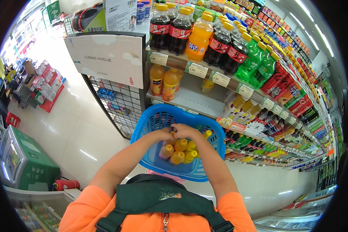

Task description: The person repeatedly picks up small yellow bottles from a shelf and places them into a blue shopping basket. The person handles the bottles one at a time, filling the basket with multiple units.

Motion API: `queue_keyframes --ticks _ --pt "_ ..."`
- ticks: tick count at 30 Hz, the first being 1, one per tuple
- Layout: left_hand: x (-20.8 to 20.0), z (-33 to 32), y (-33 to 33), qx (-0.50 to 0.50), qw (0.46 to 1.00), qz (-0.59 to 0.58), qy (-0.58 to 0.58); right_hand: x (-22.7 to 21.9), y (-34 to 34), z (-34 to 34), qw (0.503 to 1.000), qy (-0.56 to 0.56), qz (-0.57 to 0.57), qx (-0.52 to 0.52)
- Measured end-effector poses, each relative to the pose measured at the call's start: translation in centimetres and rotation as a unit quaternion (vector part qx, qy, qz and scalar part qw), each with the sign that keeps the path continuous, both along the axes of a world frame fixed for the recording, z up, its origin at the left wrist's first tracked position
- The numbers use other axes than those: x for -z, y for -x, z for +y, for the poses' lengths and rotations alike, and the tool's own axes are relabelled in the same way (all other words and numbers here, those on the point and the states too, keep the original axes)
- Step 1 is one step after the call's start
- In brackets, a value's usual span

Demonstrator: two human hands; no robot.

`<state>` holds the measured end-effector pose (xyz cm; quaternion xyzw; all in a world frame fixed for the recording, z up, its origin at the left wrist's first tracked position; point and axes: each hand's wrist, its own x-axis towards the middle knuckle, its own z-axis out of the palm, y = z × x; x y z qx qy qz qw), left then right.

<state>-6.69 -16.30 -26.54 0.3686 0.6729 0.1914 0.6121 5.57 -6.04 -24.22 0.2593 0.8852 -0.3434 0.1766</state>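
A blue plastic basket [216, 145] stands in front of me against the shelf. Inside it, upright, are several drink bottles: one with a purple label [166, 152], orange-capped ones [177, 157] and yellow-capped ones [190, 156]. My left hand [164, 134] and my right hand [184, 132] meet over the bottles at the basket's far side. Their fingers curl around the top of a bottle [173, 133], whose body is mostly hidden by the hands and wrists. Which fingers touch the cap is too small to tell.
Beyond the basket rises a store shelf with cola, orange soda [199, 38] and green soda bottles. Orange juice bottles [157, 80] stand on the tier below. A wire rack [112, 100] is to the left, with a green freezer [33, 162] farther left.
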Motion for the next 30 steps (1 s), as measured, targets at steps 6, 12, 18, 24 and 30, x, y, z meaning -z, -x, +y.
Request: queue_keyframes --ticks 6,12,18,24,30 --pt "0.1 -1.2 -0.9 -0.037 0.998 0.028 -0.037 2.1 0.1 0.0 0.992 0.073 -0.099 -0.01" --pt "3.5 -1.3 -0.5 -0.058 0.996 -0.012 -0.072 5.0 0.1 0.0 0.996 0.002 -0.083 -0.02" --pt "-0.6 -1.3 0.1 -0.029 0.995 -0.011 -0.098 1.5 -0.6 -0.2 0.998 0.032 -0.003 0.046" --pt "-4.5 0.1 2.4 -0.048 0.991 0.019 -0.121 -3.2 -1.8 0.8 0.96 0.19 0.107 0.178" --pt "-10.8 1.3 3.7 -0.064 0.979 0.016 -0.191 -9.4 -2.0 0.2 0.932 0.208 0.213 0.205"
